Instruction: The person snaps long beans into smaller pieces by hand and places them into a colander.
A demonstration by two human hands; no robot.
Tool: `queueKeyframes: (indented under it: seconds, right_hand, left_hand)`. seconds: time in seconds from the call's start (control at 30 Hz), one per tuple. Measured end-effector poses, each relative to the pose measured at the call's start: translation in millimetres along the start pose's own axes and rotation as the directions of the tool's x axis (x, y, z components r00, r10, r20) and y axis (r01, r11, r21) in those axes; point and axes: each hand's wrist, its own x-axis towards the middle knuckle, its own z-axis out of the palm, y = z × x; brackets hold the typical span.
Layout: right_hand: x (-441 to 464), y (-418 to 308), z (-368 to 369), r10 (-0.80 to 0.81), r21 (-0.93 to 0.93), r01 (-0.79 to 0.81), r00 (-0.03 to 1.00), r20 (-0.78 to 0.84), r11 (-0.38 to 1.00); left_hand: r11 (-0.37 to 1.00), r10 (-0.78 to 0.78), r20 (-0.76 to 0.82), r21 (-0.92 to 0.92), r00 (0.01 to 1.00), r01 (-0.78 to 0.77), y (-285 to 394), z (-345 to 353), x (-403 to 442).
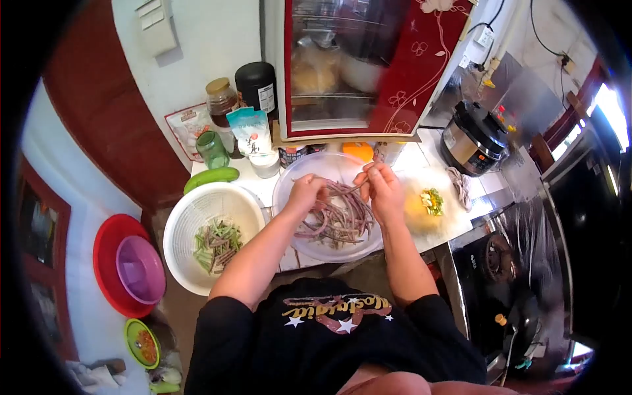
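Observation:
My left hand [308, 196] and my right hand [383, 187] are both closed, fingers pinched, above a large translucent bowl [309, 253]. A thin purplish long bean [343, 188] appears to run between my fingertips. More whole long beans [349, 217] lie tangled in the bowl beneath. To the left is a white colander [176, 220], with short green and purplish bean pieces [218, 247] at its bottom. Right of my right hand, a cutting board [447, 230] bears chopped green and pale yellow bits [432, 201].
A green cucumber-like vegetable [210, 178] lies behind the colander. Jars, a green glass [212, 150] and a teal-white bag [250, 131] stand by a red cabinet [421, 72]. An electric cooker [475, 139] and stove [494, 257] are at right. Red [105, 263] and pink basins [141, 270] sit lower left.

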Motion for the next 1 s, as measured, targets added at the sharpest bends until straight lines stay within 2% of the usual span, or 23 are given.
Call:
queueKeyframes:
  seconds: [0.03, 0.07, 0.1, 0.13, 0.2, 0.23, 0.3, 0.33, 0.37, 0.4, 0.43, 0.47, 0.53, 0.6, 0.67, 0.73, 0.77, 0.8, 0.83, 0.87, 0.93, 0.97, 1.0]
  right_hand:
    - [2, 6, -3, 0.076, 0.072, -0.078, 0.997, 0.023, 0.994]
    - [1, 9, -4, 0.076, 0.077, -0.076, 0.997, 0.012, 0.994]
    - [2, 11, -4, 0.088, 0.104, -0.091, 0.996, 0.032, 0.99]
    - [4, 12, -4, 0.097, 0.13, -0.104, 0.994, 0.056, 0.986]
    - [6, 12, -6, 0.091, 0.168, -0.101, 0.994, 0.068, 0.981]
    - [6, 9, -6, 0.114, 0.168, -0.124, 0.991, 0.071, 0.978]
    - [7, 11, -7, 0.143, 0.171, -0.152, 0.987, 0.068, 0.973]
    - [9, 14, -10, 0.093, 0.123, -0.097, 0.995, 0.04, 0.988]
    - [10, 16, -12, 0.043, 0.072, -0.044, 0.999, 0.019, 0.996]
    - [8, 19, -11, 0.049, 0.073, -0.051, 0.999, 0.022, 0.996]
    - [5, 24, -8, -0.056, -0.061, 0.057, 0.998, 0.023, 0.996]
    - [3, 28, -5, -0.158, -0.192, 0.163, 0.987, 0.042, 0.968]
    - [-1, 16, 3, -0.151, -0.226, 0.154, 0.988, 0.031, 0.962]
    - [3, 9, 8, -0.146, -0.254, 0.141, 0.989, -0.002, 0.957]
    - [6, 15, 4, 0.068, -0.295, -0.045, 0.995, 0.067, 0.954]
    - [8, 25, 3, 0.101, -0.288, -0.086, 0.994, 0.038, 0.954]
    - [8, 24, 4, 0.006, -0.458, 0.028, 0.997, 0.072, 0.889]
    - [9, 24, 6, -0.084, -0.605, 0.143, 0.989, 0.125, 0.784]
    - [12, 29, 4, -0.243, -0.679, 0.302, 0.953, 0.184, 0.669]
    - [14, 30, 5, -0.242, -0.678, 0.3, 0.953, 0.183, 0.671]
    - [17, 32, 6, -0.349, -0.822, 0.441, 0.881, 0.319, 0.361]
    - [18, 34, 7, -0.345, -0.823, 0.438, 0.883, 0.319, 0.36]
    - [20, 38, 9, -0.324, -0.868, 0.436, 0.878, 0.353, 0.237]
  left_hand:
    - [0.993, 0.115, 0.08, 0.015, 0.99, -0.117, 10, 12, -8]
    - [0.973, 0.224, 0.16, 0.013, 0.961, -0.229, 17, 20, -16]
    - [0.988, 0.144, 0.262, 0.007, 0.954, -0.151, 25, 24, -24]
    - [0.988, 0.146, 0.264, 0.006, 0.953, -0.153, 23, 23, -23]
    - [0.942, 0.167, 0.46, 0.186, 0.872, -0.279, 20, 21, -23]
    - [0.97, 0.125, 0.472, 0.125, 0.873, -0.207, 27, 25, -34]
    - [0.952, 0.15, 0.437, 0.177, 0.887, -0.248, 17, 24, -29]
    - [0.93, 0.185, 0.401, 0.224, 0.897, -0.292, 10, 24, -25]
    - [0.932, 0.183, 0.398, 0.221, 0.899, -0.288, 5, 25, -22]
    - [0.946, 0.164, 0.307, 0.221, 0.938, -0.237, 1, 25, -18]
    - [0.958, 0.14, 0.21, 0.217, 0.968, -0.186, -3, 23, -14]
    - [0.96, 0.137, 0.197, 0.214, 0.971, -0.179, -9, 17, -4]
    - [0.989, -0.125, 0.047, -0.072, 0.991, 0.128, -19, 2, 9]
    - [0.996, 0.018, 0.104, -0.093, 0.994, -0.008, -12, -5, 11]
    - [0.981, 0.156, 0.146, -0.139, 0.977, -0.136, 17, 14, -7]
    - [0.97, 0.23, 0.237, 0.017, 0.944, -0.241, 24, 14, -5]
    - [0.972, 0.225, 0.23, 0.012, 0.947, -0.234, 24, 11, -4]
    - [0.968, 0.19, 0.269, 0.109, 0.944, -0.226, 24, 7, -3]
    - [0.953, 0.152, 0.306, 0.207, 0.94, -0.221, 25, 3, -3]
    - [0.953, 0.149, 0.305, 0.209, 0.941, -0.219, 27, 0, -5]
    - [0.994, -0.035, 0.392, 0.109, 0.919, -0.008, 28, -2, -8]
    - [0.994, -0.037, 0.393, 0.106, 0.919, -0.005, 25, 0, -8]
    - [0.996, -0.085, 0.35, -0.006, 0.933, 0.093, 21, 3, -8]
